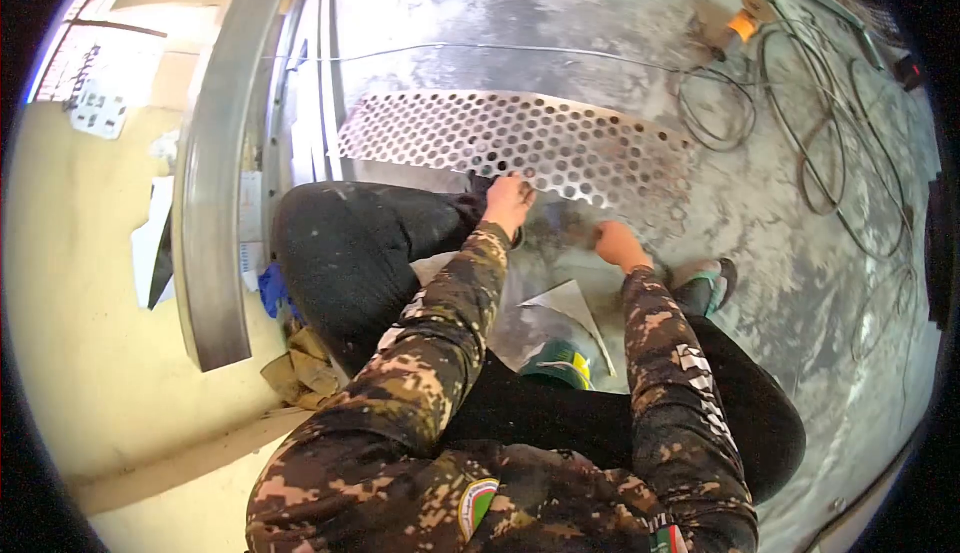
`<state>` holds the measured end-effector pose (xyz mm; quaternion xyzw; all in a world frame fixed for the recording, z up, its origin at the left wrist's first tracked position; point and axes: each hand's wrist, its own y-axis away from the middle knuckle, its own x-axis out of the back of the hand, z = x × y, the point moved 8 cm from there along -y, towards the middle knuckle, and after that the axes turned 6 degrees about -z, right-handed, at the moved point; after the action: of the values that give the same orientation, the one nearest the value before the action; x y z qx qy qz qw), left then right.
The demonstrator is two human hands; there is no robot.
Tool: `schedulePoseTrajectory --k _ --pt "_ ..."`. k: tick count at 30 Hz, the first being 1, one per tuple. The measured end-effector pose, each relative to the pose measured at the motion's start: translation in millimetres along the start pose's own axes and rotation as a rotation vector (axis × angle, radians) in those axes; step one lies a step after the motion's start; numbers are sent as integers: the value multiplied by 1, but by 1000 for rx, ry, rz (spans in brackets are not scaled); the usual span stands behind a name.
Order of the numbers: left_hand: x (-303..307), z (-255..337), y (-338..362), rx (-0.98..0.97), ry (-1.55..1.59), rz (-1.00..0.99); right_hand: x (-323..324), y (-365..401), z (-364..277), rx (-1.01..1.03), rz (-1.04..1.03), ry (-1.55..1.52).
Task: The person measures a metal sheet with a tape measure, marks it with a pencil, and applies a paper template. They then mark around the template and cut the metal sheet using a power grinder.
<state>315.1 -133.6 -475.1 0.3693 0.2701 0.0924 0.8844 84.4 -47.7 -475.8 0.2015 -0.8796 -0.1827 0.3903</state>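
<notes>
A long perforated metal sheet (480,113), full of round holes, lies on the grey floor in front of me. My left hand (509,203) is closed at its near edge, with the fingertips on the metal. To the right and a little closer, my right hand (622,246) is curled into a fist just short of the sheet. A dark, blurred patch lies beside its fingers, and what they hold cannot be made out. Between my legs are a pale triangular offcut (568,303) and a green container with a yellow label (558,363).
A thick metal beam (215,203) runs along my left side. Coiled cables (810,123) lie at the right, near an orange-marked tool (742,26). A thin cable (480,47) crosses behind the sheet. Crumpled cardboard (305,368) and a blue item (272,290) sit by my left knee.
</notes>
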Motion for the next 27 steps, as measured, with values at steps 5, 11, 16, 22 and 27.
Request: schedulePoseTrajectory --k 5,11,16,22,27 --pt "-4 1 7 13 21 30 -5 -1 9 -35 -9 -25" --pt "1 -1 4 0 -38 11 7 8 -6 -10 -28 36" --pt "0 3 10 8 -55 28 2 7 -1 -47 -75 25" --pt "-1 1 7 15 -68 -25 1 5 -1 -88 -95 64" --pt "-3 0 14 51 -26 27 5 9 -2 -110 -97 12"
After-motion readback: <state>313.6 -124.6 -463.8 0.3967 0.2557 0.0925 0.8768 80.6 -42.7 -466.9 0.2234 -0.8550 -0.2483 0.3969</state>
